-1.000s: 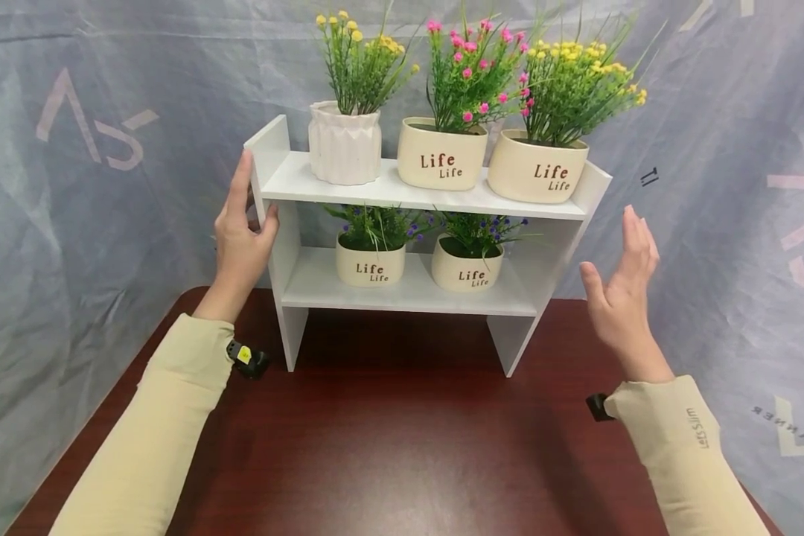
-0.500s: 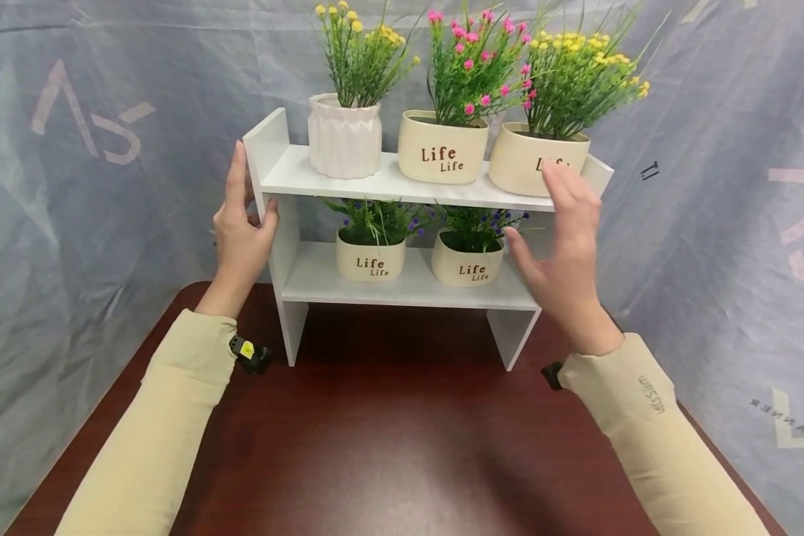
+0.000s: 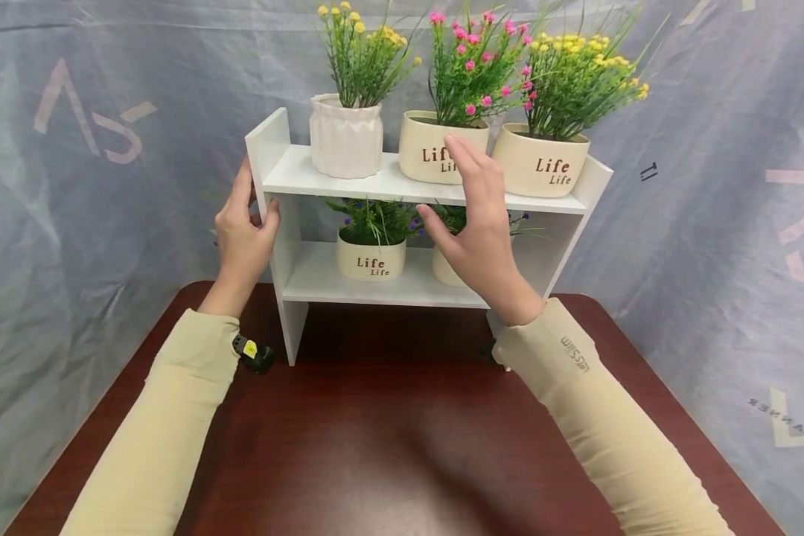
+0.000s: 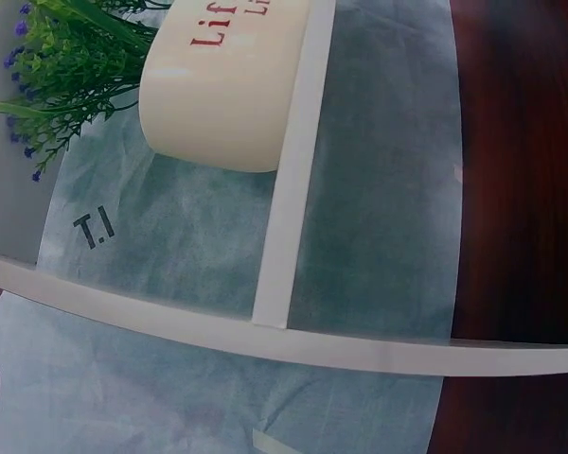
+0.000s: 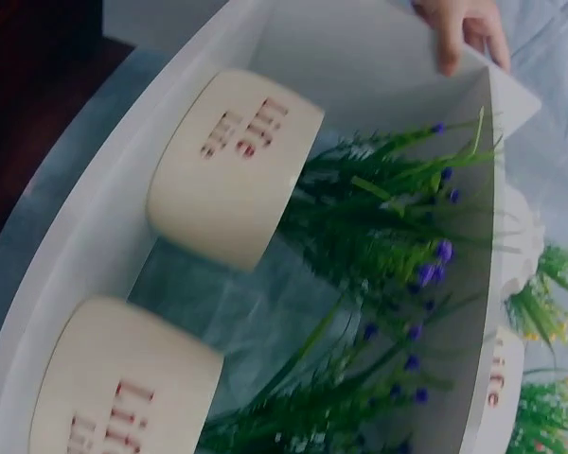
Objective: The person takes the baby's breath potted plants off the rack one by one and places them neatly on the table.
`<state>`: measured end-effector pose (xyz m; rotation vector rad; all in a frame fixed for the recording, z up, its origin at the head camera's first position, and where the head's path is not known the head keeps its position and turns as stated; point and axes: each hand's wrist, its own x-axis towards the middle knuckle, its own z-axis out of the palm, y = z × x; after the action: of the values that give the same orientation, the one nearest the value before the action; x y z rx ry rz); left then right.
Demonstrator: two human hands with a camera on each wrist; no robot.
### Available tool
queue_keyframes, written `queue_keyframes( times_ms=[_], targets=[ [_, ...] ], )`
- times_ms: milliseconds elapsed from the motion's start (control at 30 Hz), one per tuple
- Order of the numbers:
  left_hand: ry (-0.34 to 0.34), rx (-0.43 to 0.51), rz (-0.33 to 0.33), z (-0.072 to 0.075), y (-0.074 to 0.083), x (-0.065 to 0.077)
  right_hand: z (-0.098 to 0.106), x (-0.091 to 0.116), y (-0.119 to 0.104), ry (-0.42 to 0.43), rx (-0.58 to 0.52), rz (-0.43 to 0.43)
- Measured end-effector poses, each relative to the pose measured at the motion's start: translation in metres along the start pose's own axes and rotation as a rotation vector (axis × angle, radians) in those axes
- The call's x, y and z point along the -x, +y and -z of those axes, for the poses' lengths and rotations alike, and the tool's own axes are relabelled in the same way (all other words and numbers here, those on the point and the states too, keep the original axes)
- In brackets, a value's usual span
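A white two-tier shelf [image 3: 295, 175] stands on the table. My left hand [image 3: 244, 237] holds its left side panel near the top, thumb at the inner side and fingers outside. In front of the shelf hovers my right hand [image 3: 479, 234], fingers extended and thumb spread, holding nothing. It partly hides the top middle cream pot [image 3: 418, 160] with pink flowers and the lower right cream pot [image 3: 445, 269]. The lower left cream pot [image 3: 371, 257] has blue-purple flowers and also shows in the right wrist view. On top, a white ribbed pot [image 3: 345, 141] and the right cream pot [image 3: 543, 160] carry yellow flowers.
The shelf stands toward the back of a dark red-brown table [image 3: 348, 447]. Grey fabric [image 3: 697, 246] with printed letters hangs behind and on both sides. The pots on the top tier stand close together, their foliage rising high.
My right hand has moved left from beyond the shelf's right side, passing before the top right pot, to the front of the middle pots. My left hand has stayed at the side panel.
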<state>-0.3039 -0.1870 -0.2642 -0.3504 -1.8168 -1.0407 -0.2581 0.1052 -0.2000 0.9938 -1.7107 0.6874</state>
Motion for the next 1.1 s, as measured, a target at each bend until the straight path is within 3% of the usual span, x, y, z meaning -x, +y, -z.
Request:
queue_keyframes(
  times_ms=[233,600,933,1100],
  targets=[
    [0.002,-0.024,-0.010,-0.001,-0.001,0.000,-0.010,-0.009,-0.006,-0.035,0.004,-0.070],
    [0.013,-0.024,-0.005,-0.001,-0.001,0.001,-0.026,-0.019,-0.008,-0.067,-0.123,-0.296],
    [0.014,-0.018,-0.004,-0.002,-0.002,0.002,-0.037,-0.030,-0.007,-0.145,-0.234,-0.531],
    [0.021,-0.006,-0.002,-0.002,-0.002,0.002,-0.040,-0.035,-0.007,-0.183,-0.256,-0.598]
  ],
)
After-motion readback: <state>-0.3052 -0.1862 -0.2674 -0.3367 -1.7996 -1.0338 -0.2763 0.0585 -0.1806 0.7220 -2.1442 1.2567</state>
